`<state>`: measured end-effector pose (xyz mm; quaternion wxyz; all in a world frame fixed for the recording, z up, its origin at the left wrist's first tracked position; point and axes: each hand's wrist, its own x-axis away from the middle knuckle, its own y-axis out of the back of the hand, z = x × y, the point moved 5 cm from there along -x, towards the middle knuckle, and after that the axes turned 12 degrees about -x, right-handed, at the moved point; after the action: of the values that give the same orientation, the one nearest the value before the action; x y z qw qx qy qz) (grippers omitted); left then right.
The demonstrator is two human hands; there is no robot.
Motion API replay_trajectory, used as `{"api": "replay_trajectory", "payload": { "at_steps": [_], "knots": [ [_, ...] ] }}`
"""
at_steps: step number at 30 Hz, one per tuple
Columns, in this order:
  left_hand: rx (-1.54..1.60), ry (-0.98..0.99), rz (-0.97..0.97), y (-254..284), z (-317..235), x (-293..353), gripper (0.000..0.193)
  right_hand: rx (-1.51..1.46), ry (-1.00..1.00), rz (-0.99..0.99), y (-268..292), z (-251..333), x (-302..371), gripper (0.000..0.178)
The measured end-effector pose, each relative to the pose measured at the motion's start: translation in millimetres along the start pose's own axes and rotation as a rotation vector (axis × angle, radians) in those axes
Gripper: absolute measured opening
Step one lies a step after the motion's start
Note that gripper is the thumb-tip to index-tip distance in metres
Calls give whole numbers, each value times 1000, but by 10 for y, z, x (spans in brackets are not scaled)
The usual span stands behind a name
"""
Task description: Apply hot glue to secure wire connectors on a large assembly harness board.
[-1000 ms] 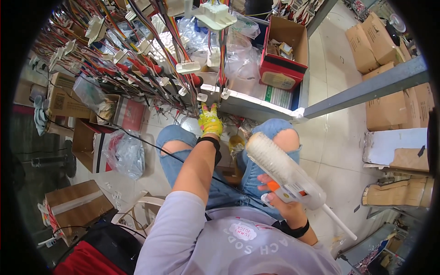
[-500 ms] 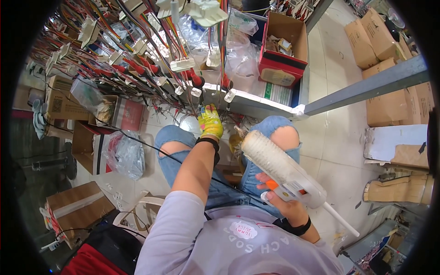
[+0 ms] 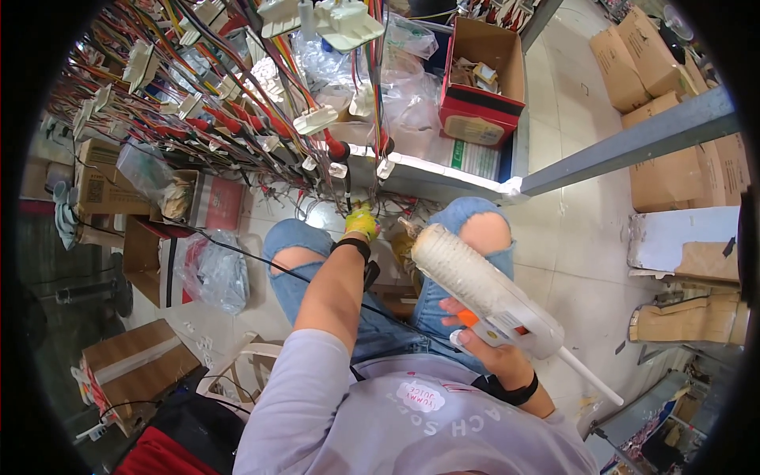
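Note:
My left hand (image 3: 362, 222), in a yellow patterned glove, reaches to the lower ends of hanging wires. Its fingers are closed around the lower part of a black cable (image 3: 347, 194); the fingertips are partly hidden. Above it, a white connector (image 3: 337, 170) hangs on the same strand. My right hand (image 3: 499, 352) grips a hot glue gun (image 3: 483, 285) over my right thigh, its fingers around the handle by the orange trigger. The gun's whitish body is rough and crusted, its nozzle points up and left, and a white glue stick (image 3: 590, 378) protrudes from the rear.
Bundles of coloured wires with white housings (image 3: 315, 119) hang across the upper left. A metal frame rail (image 3: 443, 179) runs ahead of my knees, with a red box (image 3: 484, 83) behind it. Cardboard boxes (image 3: 665, 170) stand at right. A black cord (image 3: 261, 252) crosses my lap.
My left hand has drawn slightly down toward me, and the black cable beside it now reaches lower. The hanging wires have shifted a little left in view. The glue gun stays nearly in place.

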<state>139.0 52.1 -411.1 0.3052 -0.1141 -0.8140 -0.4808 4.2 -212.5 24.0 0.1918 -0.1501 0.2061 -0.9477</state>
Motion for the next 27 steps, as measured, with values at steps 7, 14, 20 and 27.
{"api": "replay_trajectory", "payload": {
  "at_steps": [7, 14, 20, 27],
  "knots": [
    [-310, -208, 146, 133, -479, 376, 49, 9, 2, -8, 2, 0, 3, 40],
    [284, -335, 116, -256, -243, -111, 45, 30, -10, -20, -28, -3, -13, 39],
    [-270, -270, 102, 177, -586, 324, 47, 12, -7, -42, -49, 6, -19, 38],
    [-233, -62, -341, 762, -768, 601, 44, 12, 29, -37, -81, 18, -23, 36]
  ]
}}
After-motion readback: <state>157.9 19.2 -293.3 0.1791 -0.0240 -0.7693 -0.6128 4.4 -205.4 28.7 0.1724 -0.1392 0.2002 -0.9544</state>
